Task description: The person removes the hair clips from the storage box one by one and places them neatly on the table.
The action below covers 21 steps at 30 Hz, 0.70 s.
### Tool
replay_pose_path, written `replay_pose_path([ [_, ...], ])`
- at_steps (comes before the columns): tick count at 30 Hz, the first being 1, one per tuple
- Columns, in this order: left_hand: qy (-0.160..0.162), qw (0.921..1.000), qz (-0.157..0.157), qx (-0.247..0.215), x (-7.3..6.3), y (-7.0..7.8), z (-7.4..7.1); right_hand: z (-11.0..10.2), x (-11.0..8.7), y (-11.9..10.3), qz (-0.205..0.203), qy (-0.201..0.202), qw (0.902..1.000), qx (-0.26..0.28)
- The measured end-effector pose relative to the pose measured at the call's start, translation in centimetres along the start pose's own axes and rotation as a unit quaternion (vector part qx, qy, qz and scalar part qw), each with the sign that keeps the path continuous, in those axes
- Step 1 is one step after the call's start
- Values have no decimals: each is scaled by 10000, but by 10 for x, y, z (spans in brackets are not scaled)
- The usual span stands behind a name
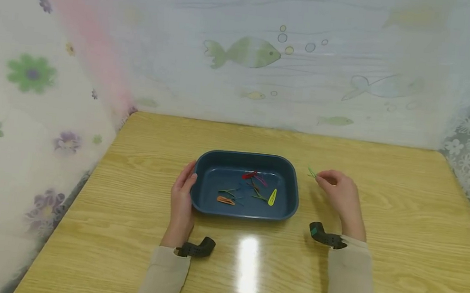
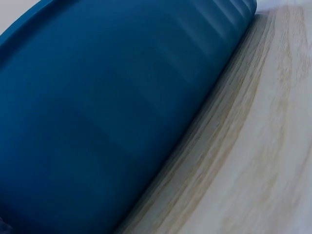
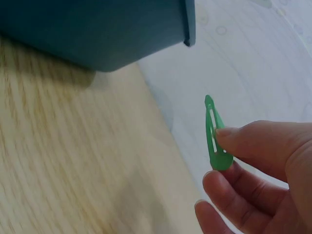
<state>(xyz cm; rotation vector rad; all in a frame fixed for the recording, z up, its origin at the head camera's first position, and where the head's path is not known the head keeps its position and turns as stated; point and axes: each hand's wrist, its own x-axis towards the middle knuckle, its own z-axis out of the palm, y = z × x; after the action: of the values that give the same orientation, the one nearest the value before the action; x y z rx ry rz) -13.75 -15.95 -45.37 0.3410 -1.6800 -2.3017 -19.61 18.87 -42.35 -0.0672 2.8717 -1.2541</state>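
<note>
Right grip [image 1: 343,196] pinches a green snap hair clip [image 3: 222,161] outside the blue basin [image 1: 245,215], between two and three o'clock; so slight a hold could drop it. Left grip [image 1: 183,192], uncurled, touches nine o'clock.

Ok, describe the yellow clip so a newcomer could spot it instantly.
On the wooden table sits a dark blue tray. Inside, toward its right end, lies the yellow clip. It is the only bright yellow clip in the tray, and the farthest right.

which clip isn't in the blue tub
The light-green clip, pinched by the right hand beside the tub; the other visible clips lie inside it.
</note>
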Motion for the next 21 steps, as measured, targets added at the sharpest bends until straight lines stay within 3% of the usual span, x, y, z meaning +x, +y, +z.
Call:
replay_pose_path([
  [5, -534, 9985, -83, -38, -2, -1, 0, -2, -2, 5, 142, -119, 9998, -1],
  [8, -687, 9975, -170, 16, -1, 0, -2, -2, -1, 5, 269, -281, 9992, -5],
  [13, -406, 9986, -207, 256, 0, 2, 0, -2, -1, 6, 369, -468, 9982, -119],
  [21, -108, 9994, 61, 317, -1, 0, 3, -2, -3, 10, 348, -616, 9970, -324],
])
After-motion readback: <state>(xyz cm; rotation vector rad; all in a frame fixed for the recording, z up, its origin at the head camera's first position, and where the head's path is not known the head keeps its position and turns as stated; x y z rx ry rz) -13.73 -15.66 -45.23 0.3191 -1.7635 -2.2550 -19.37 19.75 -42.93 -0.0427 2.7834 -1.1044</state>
